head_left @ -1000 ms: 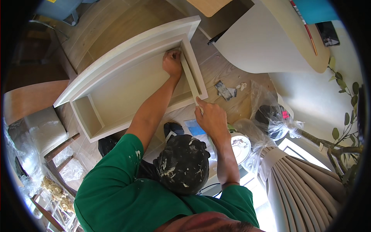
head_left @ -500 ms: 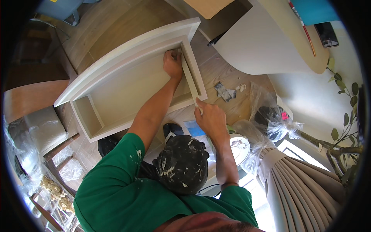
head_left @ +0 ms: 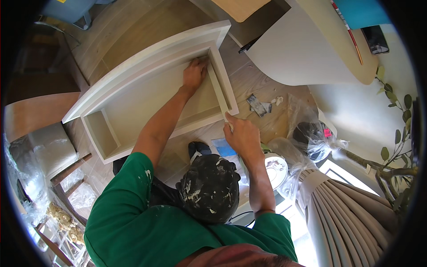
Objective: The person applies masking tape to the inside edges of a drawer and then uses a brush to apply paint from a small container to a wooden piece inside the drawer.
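At upper centre, the pale strip point(head_left: 217, 87) is running lengthwise along the white box's point(head_left: 142, 98) right end, the right hand point(head_left: 243, 133) pinching its lower end, the left hand point(head_left: 195, 73) curling nearer its top, grip unclear.

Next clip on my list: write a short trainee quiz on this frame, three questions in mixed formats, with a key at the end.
1. True or false: the left hand reaches inside the pale open box.

2. Where are the fingertips of the right hand?
A) On the black phone
B) At the near end of the slim pale strip along one end of the box
C) On the pleated curtain

3. Fill in the colour: the person wears a ____ shirt.

Key: 1. True; 2. B; 3. green.
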The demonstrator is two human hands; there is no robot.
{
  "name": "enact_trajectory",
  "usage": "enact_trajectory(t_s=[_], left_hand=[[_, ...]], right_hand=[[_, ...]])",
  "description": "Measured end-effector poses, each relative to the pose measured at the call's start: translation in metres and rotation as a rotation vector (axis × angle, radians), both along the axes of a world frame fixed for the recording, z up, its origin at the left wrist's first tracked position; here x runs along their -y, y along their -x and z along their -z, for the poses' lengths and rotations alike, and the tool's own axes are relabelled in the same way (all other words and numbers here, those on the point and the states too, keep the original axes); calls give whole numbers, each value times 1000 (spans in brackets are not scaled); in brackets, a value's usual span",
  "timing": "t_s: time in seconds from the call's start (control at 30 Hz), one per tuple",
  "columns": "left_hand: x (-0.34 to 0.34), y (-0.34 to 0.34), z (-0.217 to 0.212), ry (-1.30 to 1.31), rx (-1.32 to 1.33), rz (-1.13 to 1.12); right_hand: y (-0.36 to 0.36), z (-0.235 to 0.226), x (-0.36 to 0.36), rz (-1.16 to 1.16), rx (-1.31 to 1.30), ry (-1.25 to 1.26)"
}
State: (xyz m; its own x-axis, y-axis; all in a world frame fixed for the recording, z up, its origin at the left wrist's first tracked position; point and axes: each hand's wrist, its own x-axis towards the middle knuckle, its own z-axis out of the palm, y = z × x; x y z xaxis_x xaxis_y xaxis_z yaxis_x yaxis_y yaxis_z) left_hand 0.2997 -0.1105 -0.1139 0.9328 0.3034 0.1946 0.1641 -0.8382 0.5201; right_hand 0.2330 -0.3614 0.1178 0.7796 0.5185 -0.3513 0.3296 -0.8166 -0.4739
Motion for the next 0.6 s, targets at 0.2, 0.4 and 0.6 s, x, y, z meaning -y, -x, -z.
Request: enact_trajectory(t_s=[0.2, 0.4, 0.6], left_hand=[[1, -1, 2, 117, 112, -67], [20, 1, 5, 593, 302, -370], [44, -19, 3, 565, 309, -610]], right_hand=[[0, 2, 0, -50, 47, 14], [2, 0, -1, -34, 10, 34], [0, -1, -2, -47, 1, 26]])
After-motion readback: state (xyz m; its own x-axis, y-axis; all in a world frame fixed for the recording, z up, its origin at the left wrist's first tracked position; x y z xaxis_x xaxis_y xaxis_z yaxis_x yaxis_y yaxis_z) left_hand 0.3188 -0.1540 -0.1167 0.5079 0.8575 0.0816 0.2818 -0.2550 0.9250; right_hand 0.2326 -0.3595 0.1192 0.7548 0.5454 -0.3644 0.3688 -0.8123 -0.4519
